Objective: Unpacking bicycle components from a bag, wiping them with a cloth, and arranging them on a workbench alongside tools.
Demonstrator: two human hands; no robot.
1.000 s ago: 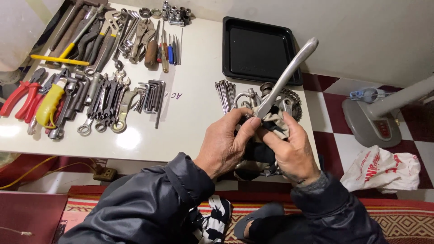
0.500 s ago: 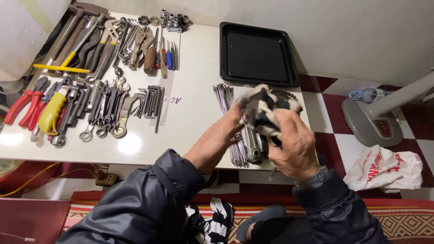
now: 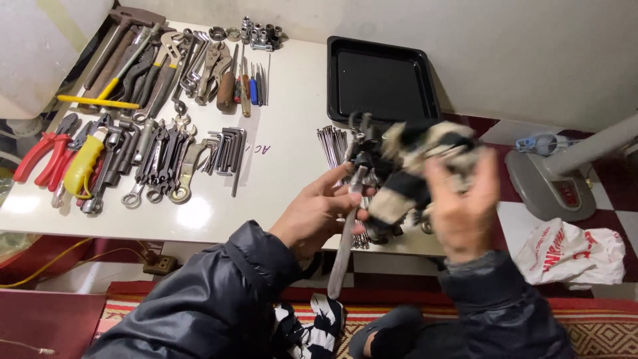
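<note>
Item held: a dark metal mechanical part (image 3: 372, 159), gripped over the table's (image 3: 292, 166) front right edge, above a bundle of thin steel spokes (image 3: 330, 143) lying on the top. My left hand (image 3: 319, 213) closes its fingers around a long silver wrench handle (image 3: 345, 246) that hangs down past the table edge, thumb pressed to the shaft, apparently to steady the part against turning. My right hand (image 3: 462, 206) is blurred by motion; it presses a black-and-white striped cloth (image 3: 415, 169) against the part, fingers seemingly curled on the fabric, though I cannot tell their exact set. Behind the part, at the far right corner: an empty black tray (image 3: 382, 80). Along the left half, in ranks by kind: red-handled pliers (image 3: 43, 149) at the left edge, a yellow-handled tool (image 3: 83, 166), combination spanners (image 3: 156, 163), hex keys (image 3: 226, 153), screwdrivers (image 3: 249, 86), sockets (image 3: 256, 33) at the far edge, a hammer (image 3: 126, 33) at the far left corner. Sorting by kind keeps each within ready reach, I judge. On the floor, right: a grey fan base (image 3: 551, 183) and a white plastic bag (image 3: 571, 252).
</note>
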